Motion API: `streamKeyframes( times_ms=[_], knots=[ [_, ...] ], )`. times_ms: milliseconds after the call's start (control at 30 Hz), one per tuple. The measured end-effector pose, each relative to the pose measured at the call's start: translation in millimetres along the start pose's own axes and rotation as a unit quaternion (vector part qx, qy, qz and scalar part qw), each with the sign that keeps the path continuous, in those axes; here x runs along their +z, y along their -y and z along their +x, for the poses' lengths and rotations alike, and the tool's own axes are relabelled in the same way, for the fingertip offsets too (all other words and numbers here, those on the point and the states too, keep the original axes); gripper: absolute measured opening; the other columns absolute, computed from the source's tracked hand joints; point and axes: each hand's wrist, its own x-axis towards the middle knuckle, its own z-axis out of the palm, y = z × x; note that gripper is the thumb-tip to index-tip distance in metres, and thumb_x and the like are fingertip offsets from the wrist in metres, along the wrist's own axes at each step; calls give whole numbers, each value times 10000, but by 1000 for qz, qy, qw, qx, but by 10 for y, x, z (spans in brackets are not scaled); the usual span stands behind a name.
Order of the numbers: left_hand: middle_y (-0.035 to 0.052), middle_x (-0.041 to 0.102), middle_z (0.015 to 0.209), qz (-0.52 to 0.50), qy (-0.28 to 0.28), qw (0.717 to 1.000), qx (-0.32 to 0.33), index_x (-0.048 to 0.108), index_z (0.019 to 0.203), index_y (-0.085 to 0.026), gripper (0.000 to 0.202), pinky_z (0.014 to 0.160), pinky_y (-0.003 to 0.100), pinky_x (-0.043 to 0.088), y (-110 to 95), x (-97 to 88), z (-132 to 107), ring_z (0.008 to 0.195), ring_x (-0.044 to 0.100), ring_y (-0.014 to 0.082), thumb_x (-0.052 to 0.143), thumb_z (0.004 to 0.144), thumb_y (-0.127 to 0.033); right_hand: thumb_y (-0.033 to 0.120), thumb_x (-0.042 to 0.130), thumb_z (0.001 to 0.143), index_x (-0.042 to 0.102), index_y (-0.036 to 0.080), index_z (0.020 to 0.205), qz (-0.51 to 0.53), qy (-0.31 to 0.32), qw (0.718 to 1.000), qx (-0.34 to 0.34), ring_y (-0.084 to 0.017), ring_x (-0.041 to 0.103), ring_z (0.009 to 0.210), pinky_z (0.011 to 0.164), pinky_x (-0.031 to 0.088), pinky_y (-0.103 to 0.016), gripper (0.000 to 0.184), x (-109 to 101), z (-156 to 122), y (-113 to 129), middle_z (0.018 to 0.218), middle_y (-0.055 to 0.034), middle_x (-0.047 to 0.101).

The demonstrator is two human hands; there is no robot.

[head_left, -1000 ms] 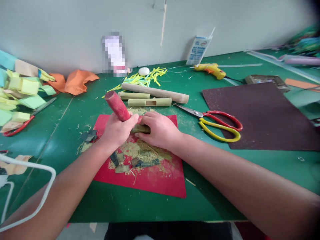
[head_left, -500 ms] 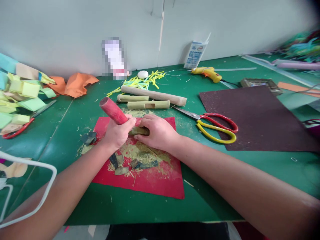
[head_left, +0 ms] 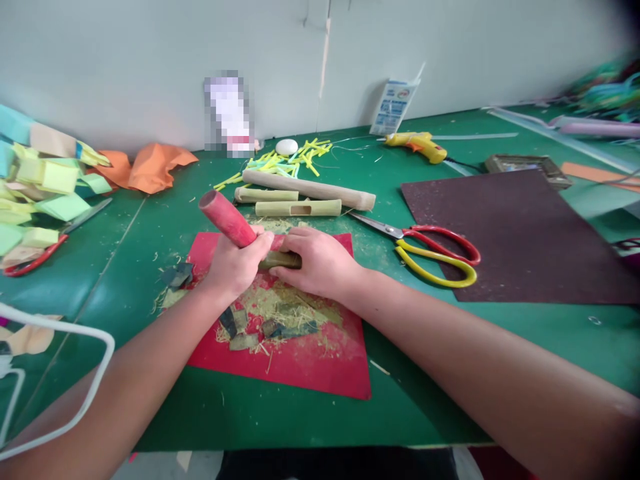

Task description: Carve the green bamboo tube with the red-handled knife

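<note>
My left hand (head_left: 234, 263) is closed around a hollow red tube (head_left: 227, 217), which tilts up toward the far left. Close beside it, my right hand (head_left: 323, 260) grips a short piece of bamboo (head_left: 281, 260) from its right end, fingers curled over it. The bamboo lies low over a red sheet (head_left: 325, 380); where the tube's lower end meets it is hidden by my hands. Dust, pale shavings and dark flat scraps (head_left: 297, 329) are strewn over the sheet. Just beyond it lie a bamboo piece with a rectangular slot (head_left: 320, 208), another bamboo piece (head_left: 270, 195) and a wooden rod (head_left: 310, 189).
Scissors with red and yellow handles (head_left: 435, 257) rest partly on a dark brown sheet (head_left: 525, 247). At the back are cut straws (head_left: 300, 159), a yellow glue gun (head_left: 417, 145) and a drink carton (head_left: 395, 107). Paper pieces (head_left: 55, 180) pile up on the left, near a white wire frame (head_left: 103, 347).
The right hand has shifted very slightly to the right along with a small shift of the view. Both hands keep the same hold, and the tube's tilt looks nearly unchanged.
</note>
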Motion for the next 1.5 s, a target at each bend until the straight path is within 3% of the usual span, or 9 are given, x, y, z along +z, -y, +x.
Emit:
streamKeyframes(
  times_ms=[200,333,733,867,1000,1167,1500],
  knots=[
    [-44,317,475,-22,36,999,-16,342,486,-181,376,463,244,253,6,-12,-71,465,284,77,578,767,-260,313,672,785,632,157,790,12,2,1000,-2,-162,493,749,677,362,-277,161,-11,6,-22,773,-37,581],
    [-39,362,495,-54,-23,998,5,383,500,-181,347,500,248,299,14,19,-41,486,329,83,535,808,-228,314,686,762,633,153,804,-2,-4,1000,-3,-158,476,734,657,348,-276,175,-4,10,-31,771,-34,577],
    [-36,396,519,-1,-5,1000,7,416,528,-179,325,541,250,335,-9,9,-21,522,376,90,542,820,-245,298,665,781,667,134,879,0,0,1000,-4,-176,508,766,690,375,-294,191,0,-5,-21,802,-56,597],
    [-46,347,493,-18,-15,1000,4,379,508,-181,334,493,237,297,-10,11,-54,493,328,79,555,785,-246,295,671,779,664,137,880,13,-2,1000,-9,-187,523,804,717,388,-295,187,-1,-7,-22,843,-68,616],
    [-49,315,467,-31,30,999,7,354,476,-181,359,449,232,257,0,16,-87,458,291,71,574,752,-251,304,673,783,634,146,777,6,-2,1000,-14,-169,497,760,676,365,-280,163,-9,-6,-31,782,-46,583],
    [-38,369,478,-49,-36,998,14,397,487,-182,343,458,238,297,-18,38,-42,456,328,76,541,792,-245,309,671,777,665,129,851,-10,0,1000,-13,-178,502,770,683,367,-291,195,-5,1,-41,814,-63,600],
    [-41,375,479,-23,-13,1000,13,425,494,-176,344,461,238,297,-27,0,-37,459,332,72,544,810,-239,315,678,765,663,140,885,-14,-7,1000,-26,-178,501,762,678,368,-293,212,3,9,-48,809,-52,598]
  ],
)
